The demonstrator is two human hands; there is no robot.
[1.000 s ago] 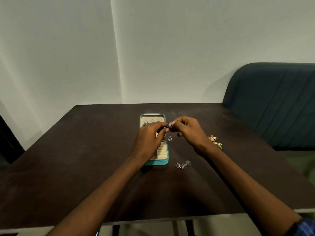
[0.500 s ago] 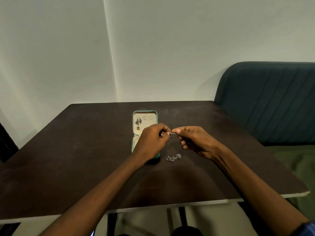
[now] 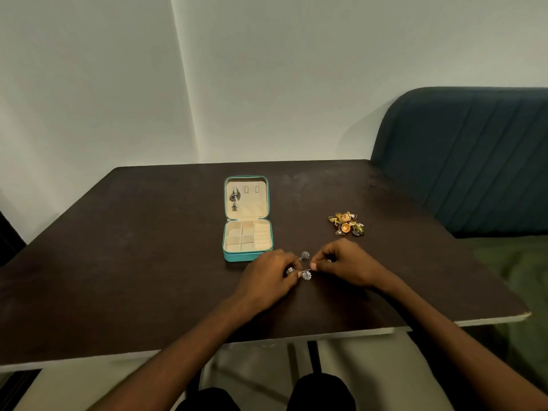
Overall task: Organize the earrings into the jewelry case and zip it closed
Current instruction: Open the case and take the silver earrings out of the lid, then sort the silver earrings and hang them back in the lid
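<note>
- Both hands are working just in front of the open jewelry case (image 3: 246, 218), low over the dark table (image 3: 118, 262).
- The left hand (image 3: 267, 280) is curling its fingers and pinching something small and silvery at the fingertips; it looks like part of the silver earring (image 3: 306, 274), though the exact piece is too small to tell.
- The right hand (image 3: 344, 266) is also curling in, its thumb and forefinger pinching toward that same earring from the other side.
- The earring is sitting between the two sets of fingertips, with its round face toward the camera.
- A second silver earring (image 3: 304, 255) is lying on the table just behind it, untouched.
- The case is lying up and to the left of the fingers, so the left hand is the nearer one; I am judging the carry will be going that way.
- One dark earring (image 3: 234, 198) is already hanging in the lid.
- A gold and orange cluster (image 3: 346, 223) is waiting well to the right, nearer the right hand.
</note>
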